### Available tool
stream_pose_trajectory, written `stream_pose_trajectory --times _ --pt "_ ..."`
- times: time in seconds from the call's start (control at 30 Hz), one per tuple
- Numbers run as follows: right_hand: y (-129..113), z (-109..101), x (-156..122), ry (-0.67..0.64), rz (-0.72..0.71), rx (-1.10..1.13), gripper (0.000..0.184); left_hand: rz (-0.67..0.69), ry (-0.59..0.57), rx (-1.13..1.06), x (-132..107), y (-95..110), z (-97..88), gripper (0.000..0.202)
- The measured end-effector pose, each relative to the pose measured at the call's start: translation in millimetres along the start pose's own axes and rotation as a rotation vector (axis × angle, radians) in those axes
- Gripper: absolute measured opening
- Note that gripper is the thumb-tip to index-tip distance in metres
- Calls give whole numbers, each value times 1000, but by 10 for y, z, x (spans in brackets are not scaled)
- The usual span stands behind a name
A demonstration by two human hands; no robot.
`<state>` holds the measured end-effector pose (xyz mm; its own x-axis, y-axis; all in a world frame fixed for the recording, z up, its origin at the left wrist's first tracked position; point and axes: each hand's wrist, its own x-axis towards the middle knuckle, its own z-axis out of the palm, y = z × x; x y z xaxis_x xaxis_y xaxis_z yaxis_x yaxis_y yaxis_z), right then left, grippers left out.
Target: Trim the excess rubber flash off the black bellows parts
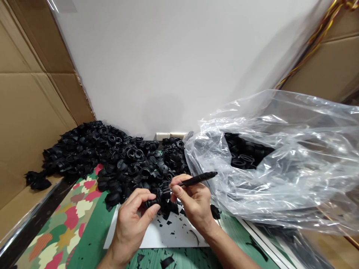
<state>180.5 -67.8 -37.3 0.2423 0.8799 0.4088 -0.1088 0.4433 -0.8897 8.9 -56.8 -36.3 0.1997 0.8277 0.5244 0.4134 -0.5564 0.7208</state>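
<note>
Between the thumb and fingers of my left hand point(134, 218) is a ribbed black rubber part point(153, 201). My right hand point(195, 201) grips a slim tool with a black-wrapped handle point(200, 178), held like a pen. Its thin metal tip points left toward the rubber part; whether it touches cannot be made out. Under both hands lies a white sheet point(168, 235) strewn with small black scraps. Just beyond my hands spreads a large pile of similar black rubber parts point(131, 160).
A clear plastic bag point(280, 194) on the right holds more black ribbed parts point(246, 153). Cardboard point(25, 101) walls the left side, and a pale panel point(174, 67) stands behind. Black scraps dot the green work surface point(92, 239); a colourful patterned sheet point(61, 224) lies at left.
</note>
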Motion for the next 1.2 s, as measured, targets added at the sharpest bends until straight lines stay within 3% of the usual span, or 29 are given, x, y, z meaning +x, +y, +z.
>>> stream_pose_trajectory --times 0.17,0.5,1.03,1.13,1.2 --pt "-30 55 -43 -97 25 39 15 1 5 12 2 7 -1 7" --pt "14 114 -95 -149 -26 59 14 62 5 -5 3 4 -7 6" --pt "-77 170 -146 -192 -475 -400 14 63 -31 2 6 39 25 13" --pt "-67 144 -125 -113 -536 -460 17 61 -55 -17 -10 57 42 4" --pt "-32 90 -75 1 -491 -424 15 42 -44 -8 -20 58 48 4"
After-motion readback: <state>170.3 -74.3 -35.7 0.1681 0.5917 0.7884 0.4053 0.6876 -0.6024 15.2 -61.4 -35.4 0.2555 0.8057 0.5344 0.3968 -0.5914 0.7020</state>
